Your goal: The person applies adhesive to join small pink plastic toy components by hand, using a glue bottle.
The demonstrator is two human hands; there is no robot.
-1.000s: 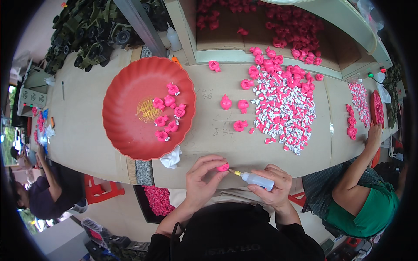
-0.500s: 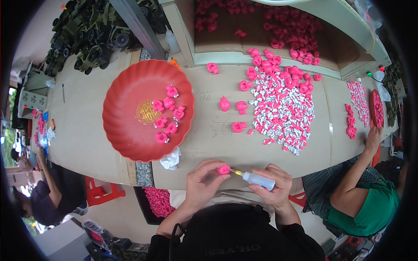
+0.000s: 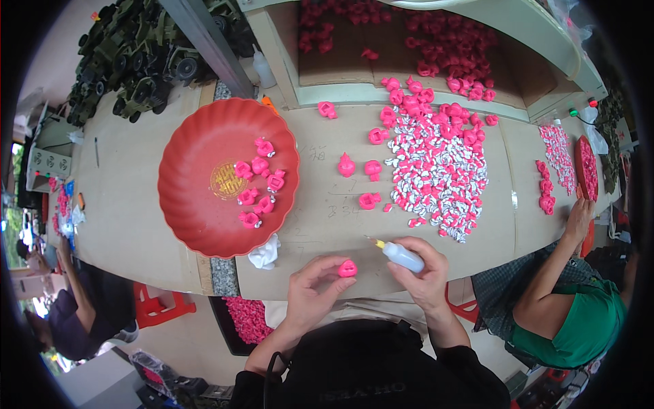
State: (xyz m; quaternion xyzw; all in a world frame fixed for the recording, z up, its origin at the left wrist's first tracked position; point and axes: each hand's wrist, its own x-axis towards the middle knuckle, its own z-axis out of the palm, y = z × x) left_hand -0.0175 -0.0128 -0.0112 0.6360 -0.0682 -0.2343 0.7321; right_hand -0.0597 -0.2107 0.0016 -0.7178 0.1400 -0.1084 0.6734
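Note:
Near the table's front edge, my left hand (image 3: 315,286) pinches a small pink plastic toy part (image 3: 347,268) between thumb and fingertips. My right hand (image 3: 425,274) is wrapped round a translucent squeeze bottle (image 3: 403,257) with a yellow collar and a thin nozzle. The nozzle points up and to the left, apart from the pink part. Beyond my hands lie a few loose pink pieces (image 3: 369,200) and a wide heap of small pink-and-white parts (image 3: 439,177). A red scalloped basin (image 3: 187,136) on the left holds several pink pieces.
A shelf box (image 3: 409,97) with many pink pieces stands at the back. Another bottle (image 3: 263,69) stands beside the metal post. A white cloth (image 3: 264,253) lies by the basin. Dark green toy vehicles (image 3: 139,61) are piled far left. A co-worker in green (image 3: 579,310) sits at right.
My right hand has lifted the squeeze bottle up and away from the pink part, and its nozzle now tilts upward. My left hand still holds the part in nearly the same place.

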